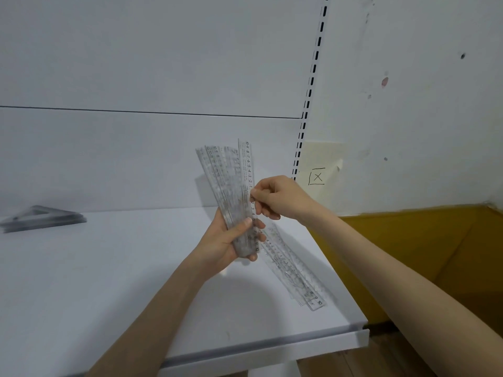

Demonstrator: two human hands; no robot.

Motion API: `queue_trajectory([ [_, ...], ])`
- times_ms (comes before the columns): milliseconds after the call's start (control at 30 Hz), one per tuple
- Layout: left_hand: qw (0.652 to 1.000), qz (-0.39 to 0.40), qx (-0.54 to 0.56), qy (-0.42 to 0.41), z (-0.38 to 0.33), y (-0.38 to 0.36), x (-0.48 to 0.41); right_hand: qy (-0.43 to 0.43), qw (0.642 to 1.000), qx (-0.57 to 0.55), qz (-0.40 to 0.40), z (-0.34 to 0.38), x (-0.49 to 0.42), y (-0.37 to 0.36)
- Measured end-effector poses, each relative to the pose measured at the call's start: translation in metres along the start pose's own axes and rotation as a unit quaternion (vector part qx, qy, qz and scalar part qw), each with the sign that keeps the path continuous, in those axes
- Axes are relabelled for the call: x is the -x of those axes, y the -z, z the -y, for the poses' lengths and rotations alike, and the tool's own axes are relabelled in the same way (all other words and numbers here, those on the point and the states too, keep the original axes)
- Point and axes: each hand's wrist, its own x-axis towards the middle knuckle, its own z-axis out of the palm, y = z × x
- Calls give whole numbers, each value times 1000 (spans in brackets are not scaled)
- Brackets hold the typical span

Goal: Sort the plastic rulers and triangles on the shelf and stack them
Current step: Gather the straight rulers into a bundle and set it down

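Light was bright, soft, cool, faint shadows sat on the shelf (109, 268), triangle stack (40, 217) at left edge was blurred, wide-angle bowed lines.

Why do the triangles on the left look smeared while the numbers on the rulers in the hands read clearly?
Head view: the triangle stack sits at the frame's edge and is blurred; the rightmost of the fanned rulers in the left hand, pinched by the right hand, is central and sharp; the slotted post bends, likely wide-angle distortion.
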Motion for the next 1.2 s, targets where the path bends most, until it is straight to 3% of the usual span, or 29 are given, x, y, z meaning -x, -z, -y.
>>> queue_trajectory([
  [200,1000,-4,9,-9,0,-1,0,47,973,227,-16,-1,-2,-8],
  [367,1000,2,6,-7,2,0,-1,59,984,165,-31,-1,3,-19],
  [600,1000,-6,19,-5,1,2,-2,40,984,170,-23,-8,4,-1],
  [733,1000,-18,24,-3,2,3,-3,-64,928,359,76,-38,10,19],
  [800,999,-25,23,-5,3,3,-4,-119,903,396,120,-49,17,14],
  [867,999,-26,26,-9,3,3,-4,-139,895,403,135,-55,23,8],
  [1200,999,-30,26,-7,4,4,-3,-233,928,268,113,-69,29,7],
])
